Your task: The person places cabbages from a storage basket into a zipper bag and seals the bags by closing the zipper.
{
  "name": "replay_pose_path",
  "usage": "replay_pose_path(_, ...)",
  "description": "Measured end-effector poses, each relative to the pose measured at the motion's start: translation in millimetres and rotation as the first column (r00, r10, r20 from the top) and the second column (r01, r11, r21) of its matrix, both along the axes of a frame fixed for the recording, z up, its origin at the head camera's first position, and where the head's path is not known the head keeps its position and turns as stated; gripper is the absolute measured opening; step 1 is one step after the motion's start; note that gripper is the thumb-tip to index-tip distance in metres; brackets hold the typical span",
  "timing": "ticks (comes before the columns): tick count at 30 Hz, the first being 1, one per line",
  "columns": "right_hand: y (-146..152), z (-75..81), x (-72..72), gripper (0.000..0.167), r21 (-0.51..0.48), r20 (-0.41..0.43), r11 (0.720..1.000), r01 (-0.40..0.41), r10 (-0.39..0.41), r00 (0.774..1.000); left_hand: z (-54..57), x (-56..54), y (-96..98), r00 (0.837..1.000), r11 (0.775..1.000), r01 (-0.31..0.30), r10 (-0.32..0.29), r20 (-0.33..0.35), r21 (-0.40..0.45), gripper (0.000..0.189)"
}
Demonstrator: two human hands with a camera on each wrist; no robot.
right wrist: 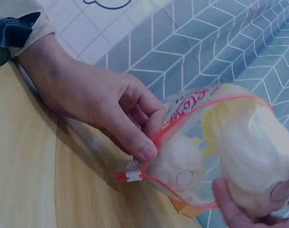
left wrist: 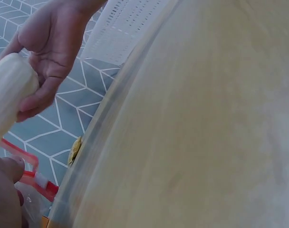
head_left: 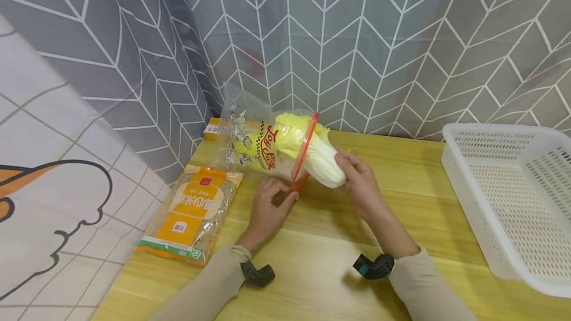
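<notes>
A pale napa cabbage [head_left: 327, 162] lies partly inside a clear zip bag [head_left: 238, 137], its leafy end in and its white base out. My right hand [head_left: 363, 189] grips it by the base. With thumb and fingers, my left hand [head_left: 267, 207] pinches the red-edged mouth of the bag near the white slider [right wrist: 133, 176]. The right wrist view shows the mouth spread wide and a second cabbage [right wrist: 180, 164] deeper in the bag. Only the fingers [right wrist: 230, 204] of my right hand appear there, under the held cabbage.
An orange-labelled grain packet [head_left: 189, 212] lies left of my left hand. A white perforated basket [head_left: 495, 241] stands at the right. Behind the bag is a small yellow box [head_left: 211, 129]. A small yellow item [left wrist: 74, 151] sits near the table's far edge, by a patterned grey curtain [head_left: 357, 38].
</notes>
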State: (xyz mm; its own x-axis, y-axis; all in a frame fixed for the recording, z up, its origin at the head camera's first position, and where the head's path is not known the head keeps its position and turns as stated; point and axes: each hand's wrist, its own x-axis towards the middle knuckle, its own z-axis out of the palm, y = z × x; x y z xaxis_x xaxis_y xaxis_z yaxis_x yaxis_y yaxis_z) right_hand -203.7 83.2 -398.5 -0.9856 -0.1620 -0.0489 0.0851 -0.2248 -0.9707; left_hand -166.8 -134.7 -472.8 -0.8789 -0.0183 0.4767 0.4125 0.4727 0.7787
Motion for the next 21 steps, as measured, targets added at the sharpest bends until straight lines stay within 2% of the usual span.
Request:
replay_pose_path(3,-0.6,-0.5,-0.1,0.024,-0.041,-0.090,0.998,0.044,-0.047,0.995,-0.3,0.1,-0.1,1.000,1.000,-0.007,0.007,-0.008,0.011,0.013)
replay_pose_path(5,-1.9,-3.0,-1.1,0.035,-0.058,-0.190,0.994,0.094,-0.103,0.976,-0.8,-0.8,-0.3,1.000,1.000,-0.004,0.005,-0.013,0.016,0.014)
replay_pose_path(7,-3.1,-7.6,-2.5,0.041,-0.040,-0.310,0.988,0.151,-0.156,0.938,-1.1,-1.7,-0.5,1.000,1.000,0.001,0.000,-0.013,0.015,0.014)
replay_pose_path(9,-3.9,-13.6,-4.2,0.046,0.031,-0.424,0.979,0.202,-0.171,0.889,-1.5,-2.4,-0.6,1.000,1.000,0.010,-0.010,0.003,0.016,0.013)
replay_pose_path(11,-4.3,-19.8,-5.7,0.049,0.123,-0.516,0.962,0.246,-0.149,0.843,-2.0,-2.9,-0.6,1.000,1.000,0.016,-0.017,0.022,0.017,0.013)
replay_pose_path(13,-4.2,-25.3,-7.0,0.051,0.218,-0.595,0.931,0.292,-0.111,0.796,-2.6,-3.4,-0.7,0.999,1.000,0.019,-0.020,0.040,0.015,0.012)
replay_pose_path(17,-3.4,-30.2,-9.6,0.053,0.295,-0.690,0.887,0.356,-0.061,0.722,-3.0,-4.2,-0.9,0.999,1.000,0.026,-0.026,0.036,0.001,0.012)
replay_pose_path(19,-3.4,-29.6,-10.6,0.054,0.309,-0.705,0.875,0.373,-0.053,0.707,-3.0,-4.2,-0.9,0.999,1.000,0.029,-0.029,0.028,-0.001,0.012)
replay_pose_path(21,-3.8,-26.2,-10.6,0.053,0.316,-0.679,0.878,0.359,-0.054,0.732,-3.2,-4.1,-0.7,0.999,1.000,0.031,-0.031,0.026,0.000,0.013)
